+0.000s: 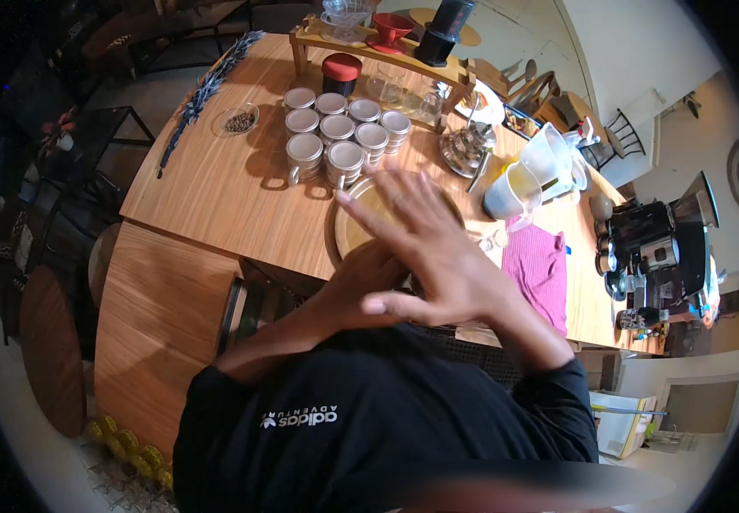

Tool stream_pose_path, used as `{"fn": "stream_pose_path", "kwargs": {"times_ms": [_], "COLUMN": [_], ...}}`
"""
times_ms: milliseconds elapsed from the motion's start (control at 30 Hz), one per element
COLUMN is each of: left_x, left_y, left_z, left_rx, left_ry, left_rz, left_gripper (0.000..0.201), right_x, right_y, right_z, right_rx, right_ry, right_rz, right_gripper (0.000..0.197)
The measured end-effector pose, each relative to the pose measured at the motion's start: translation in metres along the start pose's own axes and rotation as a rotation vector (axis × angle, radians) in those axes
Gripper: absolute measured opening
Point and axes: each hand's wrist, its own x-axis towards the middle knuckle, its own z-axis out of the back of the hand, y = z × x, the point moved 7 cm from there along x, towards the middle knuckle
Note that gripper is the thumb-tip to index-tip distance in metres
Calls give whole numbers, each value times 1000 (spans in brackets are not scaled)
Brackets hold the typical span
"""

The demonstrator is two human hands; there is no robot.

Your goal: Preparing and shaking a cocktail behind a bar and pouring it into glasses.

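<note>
My right hand (438, 256) is raised in front of my chest, fingers spread and thumb out to the left. It holds nothing that I can see. Behind and below it, my left hand (361, 278) is crossed under the right one, with its fingers mostly hidden. Both hands are over the near edge of a round tray (350, 231) on the wooden table. Just beyond the tray, several striped mugs (345, 156) are grouped in rows. A pink cloth (536, 265) lies to the right of my right hand.
A plastic measuring jug (513, 190) and a metal kettle (465, 150) stand right of the tray. At the back, a wooden stand (369, 53) carries drippers. A dish of coffee beans (238, 122) sits far left. A coffee grinder (686, 214) is at the right edge.
</note>
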Motion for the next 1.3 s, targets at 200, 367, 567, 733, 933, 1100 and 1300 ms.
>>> {"fn": "stream_pose_path", "kwargs": {"times_ms": [200,367,567,733,933,1100,1300], "left_x": [-15,9,5,-29,-84,-144,-146], "left_y": [6,-27,-48,-47,-62,-80,-72], "left_z": [32,49,48,42,48,39,33], "left_rx": [-155,7,-103,-98,-192,-435,-829], "left_ry": [-368,-671,-623,-777,-1208,-1628,-1633], "left_rz": [174,-250,25,606,657,592,198], "left_gripper": [95,116,55,38,33,48,59], "right_x": [-27,-48,-24,-24,-13,-14,-62], "right_y": [-100,-49,-53,-65,-41,-7,52], "right_z": [-10,-146,-146,-175,-151,-96,-34], "right_rx": [991,1930,2043,1820,1355,1255,1086], "right_ry": [-523,-106,-122,-146,-296,-264,-510], "right_rz": [-292,-533,-394,-524,-153,154,796], "right_gripper": [79,79,61,36,39,32,43]}}
